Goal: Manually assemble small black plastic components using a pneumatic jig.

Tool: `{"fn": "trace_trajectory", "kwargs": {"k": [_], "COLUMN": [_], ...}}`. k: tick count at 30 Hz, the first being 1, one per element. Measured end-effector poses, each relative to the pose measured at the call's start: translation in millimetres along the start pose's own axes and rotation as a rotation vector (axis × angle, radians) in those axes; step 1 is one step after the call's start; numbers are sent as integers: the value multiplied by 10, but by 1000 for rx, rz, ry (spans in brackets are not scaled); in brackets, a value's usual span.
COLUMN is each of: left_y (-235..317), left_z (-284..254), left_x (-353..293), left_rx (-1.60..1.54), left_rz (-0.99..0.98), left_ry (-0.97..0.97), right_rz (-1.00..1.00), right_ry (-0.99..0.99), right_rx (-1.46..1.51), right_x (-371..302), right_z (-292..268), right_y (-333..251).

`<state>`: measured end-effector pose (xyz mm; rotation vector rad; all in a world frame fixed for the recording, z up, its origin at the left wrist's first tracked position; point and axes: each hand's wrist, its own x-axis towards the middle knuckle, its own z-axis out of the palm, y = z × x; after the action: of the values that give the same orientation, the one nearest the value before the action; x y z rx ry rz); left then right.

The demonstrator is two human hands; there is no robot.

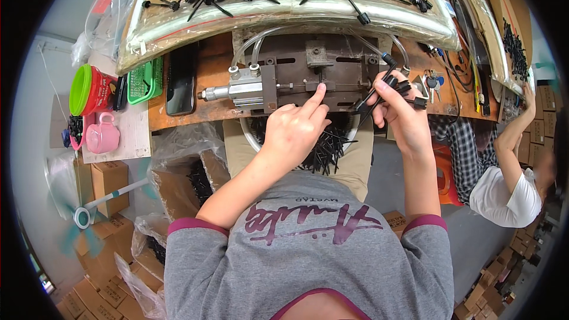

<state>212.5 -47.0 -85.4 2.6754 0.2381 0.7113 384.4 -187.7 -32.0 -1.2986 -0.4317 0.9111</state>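
A metal pneumatic fixture (285,90) with a silver cylinder (245,93) on its left is bolted on the bench before me. My left hand (294,129) has its index finger stretched out. The fingertip rests at the middle of the fixture, by a small dark block (323,74); whether a part lies under it I cannot tell. My right hand (402,109), at the fixture's right end, grips several black plastic stemmed parts (398,87) between thumb and fingers. More of these black parts (328,147) lie in a heap on my lap, partly hidden by my left hand.
A plastic-wrapped tray (284,13) heaped with black parts stands behind the fixture. Left are a phone (181,80), green basket (145,80), red bucket (102,90) and pink mug (102,134). Keys (434,80) lie right. A co-worker (504,184) sits at far right; a fan (82,218) stands lower left.
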Motion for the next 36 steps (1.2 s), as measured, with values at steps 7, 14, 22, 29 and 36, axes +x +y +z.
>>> {"fn": "trace_trajectory", "kwargs": {"k": [7,14,22,29,36], "left_y": [175,80,-7,128,227], "left_z": [-280,-128,50,-140,-448], "left_x": [34,-111,-35,27,-13], "left_rx": [-460,-192,60,-497,-910], "left_rz": [87,-45,-32,-112,-197], "left_ry": [113,87,-19,49,2], "right_rz": [174,19,-33,55,64], "right_ry": [-205,-78,-60,-157,-131], "right_rx": [69,-15,61,267,278], "right_x": [-13,-56,-108,-78,-25], "right_z": [57,27,1,37,56], "right_y": [117,107,94,196,173]}}
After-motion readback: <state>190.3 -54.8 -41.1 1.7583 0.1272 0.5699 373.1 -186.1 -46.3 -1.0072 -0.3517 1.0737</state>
